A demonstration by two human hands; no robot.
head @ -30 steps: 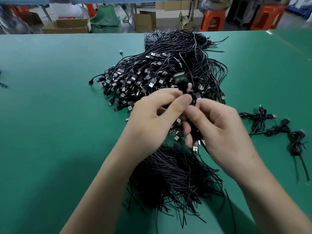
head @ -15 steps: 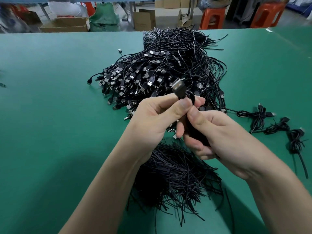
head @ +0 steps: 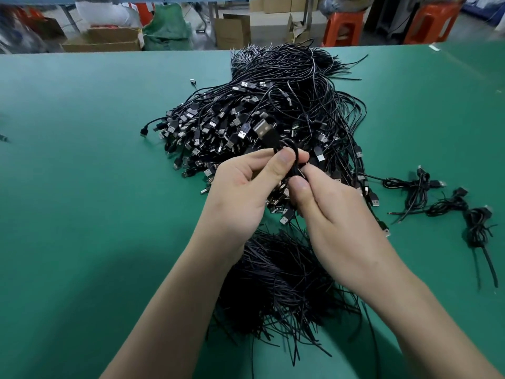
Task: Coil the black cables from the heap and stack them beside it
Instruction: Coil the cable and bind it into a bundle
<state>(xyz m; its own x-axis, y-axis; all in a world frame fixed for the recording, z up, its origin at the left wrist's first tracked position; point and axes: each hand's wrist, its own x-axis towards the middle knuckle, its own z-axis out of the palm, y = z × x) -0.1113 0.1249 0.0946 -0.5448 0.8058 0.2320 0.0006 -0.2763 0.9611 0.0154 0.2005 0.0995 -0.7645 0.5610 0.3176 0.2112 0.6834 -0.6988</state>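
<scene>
together, hands (head: 276,187) pinching cable (head: 269,135)

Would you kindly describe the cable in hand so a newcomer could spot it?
A large heap of black cables fills the green table's middle. At its near edge the left hand and right hand pinch one cable. It alone is raised off the heap, USB plug uppermost.
</scene>
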